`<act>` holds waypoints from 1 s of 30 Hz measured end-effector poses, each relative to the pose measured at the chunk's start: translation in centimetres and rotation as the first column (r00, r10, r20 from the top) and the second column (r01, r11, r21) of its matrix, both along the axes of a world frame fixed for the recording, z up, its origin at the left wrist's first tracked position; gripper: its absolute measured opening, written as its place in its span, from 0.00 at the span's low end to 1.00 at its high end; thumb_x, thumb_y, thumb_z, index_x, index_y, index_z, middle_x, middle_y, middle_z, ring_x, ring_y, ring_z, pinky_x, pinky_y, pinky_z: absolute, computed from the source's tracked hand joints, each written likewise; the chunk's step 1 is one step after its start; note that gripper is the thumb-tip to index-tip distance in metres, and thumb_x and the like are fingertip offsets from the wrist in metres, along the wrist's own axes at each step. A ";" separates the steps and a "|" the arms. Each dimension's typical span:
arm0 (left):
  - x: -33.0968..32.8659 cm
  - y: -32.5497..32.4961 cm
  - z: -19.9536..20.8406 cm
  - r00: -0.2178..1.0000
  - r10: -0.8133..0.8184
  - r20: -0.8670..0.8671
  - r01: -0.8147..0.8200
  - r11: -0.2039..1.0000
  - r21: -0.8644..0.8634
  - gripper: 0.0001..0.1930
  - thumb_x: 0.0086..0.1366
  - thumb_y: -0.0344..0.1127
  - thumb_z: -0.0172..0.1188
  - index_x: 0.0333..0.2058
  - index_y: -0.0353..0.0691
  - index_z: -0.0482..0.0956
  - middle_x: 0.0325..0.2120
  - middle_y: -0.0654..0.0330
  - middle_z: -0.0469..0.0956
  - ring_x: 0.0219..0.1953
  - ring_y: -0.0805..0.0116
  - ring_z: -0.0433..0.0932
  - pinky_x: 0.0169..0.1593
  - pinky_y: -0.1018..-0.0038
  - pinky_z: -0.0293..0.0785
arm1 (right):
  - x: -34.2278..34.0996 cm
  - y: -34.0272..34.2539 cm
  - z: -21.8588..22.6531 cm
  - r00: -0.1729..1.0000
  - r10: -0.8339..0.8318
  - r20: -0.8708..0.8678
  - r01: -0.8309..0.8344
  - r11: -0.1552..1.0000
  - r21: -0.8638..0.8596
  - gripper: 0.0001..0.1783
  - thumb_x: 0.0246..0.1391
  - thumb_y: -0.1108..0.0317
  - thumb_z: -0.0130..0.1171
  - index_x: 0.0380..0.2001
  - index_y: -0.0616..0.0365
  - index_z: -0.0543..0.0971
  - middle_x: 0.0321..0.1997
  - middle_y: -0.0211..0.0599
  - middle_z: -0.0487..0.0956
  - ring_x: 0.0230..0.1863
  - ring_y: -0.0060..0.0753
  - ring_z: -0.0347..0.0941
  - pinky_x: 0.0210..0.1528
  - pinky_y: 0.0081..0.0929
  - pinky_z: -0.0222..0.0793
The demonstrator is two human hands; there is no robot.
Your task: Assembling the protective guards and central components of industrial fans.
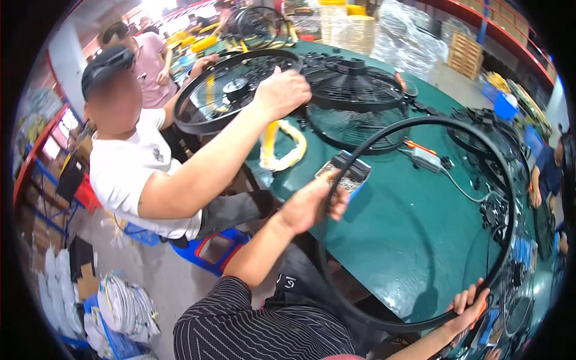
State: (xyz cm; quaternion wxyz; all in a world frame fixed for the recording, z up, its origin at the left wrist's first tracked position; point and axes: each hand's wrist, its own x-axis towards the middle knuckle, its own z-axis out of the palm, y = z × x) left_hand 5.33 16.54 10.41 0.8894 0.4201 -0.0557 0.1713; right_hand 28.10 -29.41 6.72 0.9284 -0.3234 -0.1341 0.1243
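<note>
A large black ring (pixel 511 198), like the outer hoop of a fan guard, is tilted above the table's near edge. My left hand (pixel 315 204) is closed around its left side. The fingers of my right hand (pixel 468 309) grip its lower right side. Just beyond my left hand is a blue box (pixel 354 191) with small metal pieces in it and a black block at its back. Through the ring I see the green tabletop (pixel 414 240).
At my left a co-worker in a white shirt (pixel 129 156) reaches over a black fan guard with a motor (pixel 237 90). Black wire fan guards (pixel 360 90) lie at the back. A grey box with a cable (pixel 426 159) and a yellow loop (pixel 291 153) lie on the table.
</note>
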 end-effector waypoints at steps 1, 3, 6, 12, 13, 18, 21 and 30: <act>0.1 -2.2 0.0 0.999 -0.036 0.011 0.036 0.999 -0.036 0.35 0.76 0.45 0.58 0.74 0.49 0.53 0.51 0.52 0.77 0.47 0.60 0.81 0.51 0.62 0.78 | 0.0 0.4 0.6 0.994 -0.041 -0.106 0.052 0.993 0.103 0.27 0.79 0.52 0.45 0.63 0.67 0.71 0.23 0.22 0.58 0.13 0.14 0.47 0.13 0.17 0.45; -0.1 -6.4 -0.3 0.994 -0.106 0.031 0.107 0.994 -0.035 0.43 0.73 0.38 0.61 0.78 0.54 0.43 0.57 0.46 0.73 0.54 0.52 0.80 0.59 0.55 0.75 | -0.6 2.0 1.1 0.985 -0.077 -0.156 0.089 0.994 0.068 0.24 0.79 0.52 0.45 0.55 0.64 0.75 0.22 0.21 0.57 0.15 0.14 0.50 0.14 0.17 0.46; 1.8 -10.4 -0.9 0.991 -0.135 0.018 0.135 0.991 0.015 0.57 0.67 0.23 0.62 0.79 0.63 0.27 0.58 0.45 0.72 0.59 0.51 0.78 0.64 0.55 0.72 | -2.6 4.8 0.1 0.943 -0.193 -0.272 0.181 0.981 -0.070 0.24 0.77 0.48 0.48 0.49 0.61 0.77 0.21 0.21 0.59 0.16 0.16 0.51 0.17 0.20 0.50; 5.1 -10.5 1.3 0.997 -0.075 0.012 0.073 0.993 0.096 0.59 0.63 0.21 0.65 0.79 0.48 0.28 0.48 0.52 0.76 0.51 0.64 0.77 0.58 0.66 0.73 | -7.6 5.5 -2.4 0.873 -0.173 -0.456 0.208 0.978 0.029 0.22 0.75 0.50 0.50 0.44 0.61 0.75 0.27 0.27 0.67 0.28 0.23 0.64 0.30 0.24 0.61; 5.4 -10.1 1.9 0.996 -0.090 0.007 0.089 0.990 0.106 0.58 0.63 0.22 0.65 0.79 0.46 0.30 0.48 0.52 0.76 0.51 0.64 0.77 0.57 0.67 0.73 | -8.5 5.3 -2.4 0.856 -0.218 -0.469 0.226 0.973 -0.040 0.22 0.75 0.50 0.50 0.45 0.61 0.75 0.29 0.28 0.69 0.30 0.24 0.66 0.32 0.24 0.63; 7.1 -7.9 3.4 0.987 -0.157 -0.042 0.161 0.977 0.137 0.53 0.64 0.27 0.62 0.80 0.42 0.36 0.45 0.54 0.75 0.49 0.66 0.75 0.56 0.71 0.71 | -12.7 4.4 -1.9 0.871 -0.238 -0.430 0.190 0.970 -0.151 0.24 0.74 0.49 0.51 0.48 0.63 0.76 0.37 0.38 0.78 0.43 0.40 0.78 0.43 0.33 0.74; 7.9 -6.7 3.0 0.981 -0.185 -0.066 0.192 0.973 0.128 0.51 0.64 0.29 0.60 0.80 0.44 0.39 0.43 0.54 0.75 0.46 0.67 0.75 0.54 0.72 0.71 | -14.3 4.2 -1.9 0.906 -0.179 -0.384 0.128 0.980 -0.155 0.24 0.74 0.49 0.49 0.48 0.62 0.77 0.43 0.44 0.83 0.47 0.44 0.82 0.44 0.35 0.81; 9.0 -4.7 -1.6 0.989 -0.033 -0.147 0.044 0.997 0.070 0.41 0.67 0.36 0.60 0.76 0.38 0.54 0.39 0.57 0.73 0.35 0.70 0.73 0.44 0.72 0.72 | -16.0 5.3 -2.4 0.935 -0.286 -0.209 0.233 0.941 -0.247 0.18 0.76 0.56 0.49 0.53 0.62 0.74 0.47 0.53 0.83 0.51 0.56 0.83 0.47 0.43 0.84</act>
